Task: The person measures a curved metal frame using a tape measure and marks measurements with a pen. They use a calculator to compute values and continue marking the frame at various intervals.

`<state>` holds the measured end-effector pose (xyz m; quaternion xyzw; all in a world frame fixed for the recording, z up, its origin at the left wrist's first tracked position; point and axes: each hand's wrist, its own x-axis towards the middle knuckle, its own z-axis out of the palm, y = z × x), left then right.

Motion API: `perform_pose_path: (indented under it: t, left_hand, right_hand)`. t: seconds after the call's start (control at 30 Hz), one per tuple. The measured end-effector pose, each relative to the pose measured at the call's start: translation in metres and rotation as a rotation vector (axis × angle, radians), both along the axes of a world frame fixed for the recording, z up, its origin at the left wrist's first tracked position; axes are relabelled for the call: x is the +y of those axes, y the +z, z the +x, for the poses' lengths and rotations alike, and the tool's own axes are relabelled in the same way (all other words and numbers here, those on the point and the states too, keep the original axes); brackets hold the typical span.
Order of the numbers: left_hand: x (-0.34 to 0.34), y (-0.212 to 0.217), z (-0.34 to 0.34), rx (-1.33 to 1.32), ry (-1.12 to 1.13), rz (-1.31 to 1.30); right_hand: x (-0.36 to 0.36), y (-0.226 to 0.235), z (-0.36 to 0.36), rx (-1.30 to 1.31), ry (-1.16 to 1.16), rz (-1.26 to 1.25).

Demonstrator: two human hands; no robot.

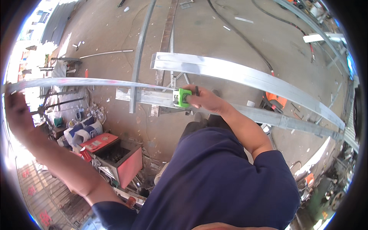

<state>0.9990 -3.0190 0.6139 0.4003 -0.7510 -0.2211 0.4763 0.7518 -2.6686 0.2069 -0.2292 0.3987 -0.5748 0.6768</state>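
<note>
My right hand (205, 100) is closed around a green tape measure (183, 98), and a dark pen-like stick pokes up beside its fingers. From the case, the pulled-out tape blade (80, 82), pale with reddish marks, runs left to my left hand (18, 111). That hand is raised at the far left rim, its blurred fingers closed at the blade's end. Under the tape measure lies a long silver metal tube (147, 96). A second, shinier metal tube (230, 73) lies beyond it, slanting away to the right.
A narrow metal bar (139, 57) and a rusty beam (167, 42) cross the far side. Below left stands a red open-topped metal box (128, 168) beside white-and-blue sacks (83, 130). An orange tool (275, 100) sits behind the tubes; a dark hose (245, 38) trails over the floor.
</note>
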Motion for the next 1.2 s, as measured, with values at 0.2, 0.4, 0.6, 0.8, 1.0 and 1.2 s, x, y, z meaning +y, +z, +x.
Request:
perform_pose_path:
  t: [0.2,0.4,0.6,0.8,1.0,1.2]
  left_hand:
    - [0.084,-0.228,-0.039,0.465,-0.19,0.703]
    - [0.163,-0.27,-0.048,0.455,-0.387,0.924]
    - [0.11,-0.266,-0.009,0.766,-0.155,0.741]
    - [-0.034,-0.244,0.07,0.892,-0.069,0.742]
    - [-0.062,-0.265,0.07,0.804,0.202,0.762]
    - [-0.035,-0.286,0.034,0.733,0.211,0.795]
  right_hand:
    - [0.036,0.043,0.048,-0.164,-0.274,0.076]
    - [0.056,0.04,0.094,0.369,-0.173,0.414]
    - [0.118,0.001,0.097,0.756,-0.184,0.563]
    - [0.244,0.026,0.059,0.938,0.131,0.829]
    - [0.337,0.038,0.078,0.887,0.117,0.943]
    - [0.41,0.033,0.096,0.842,0.193,1.05]
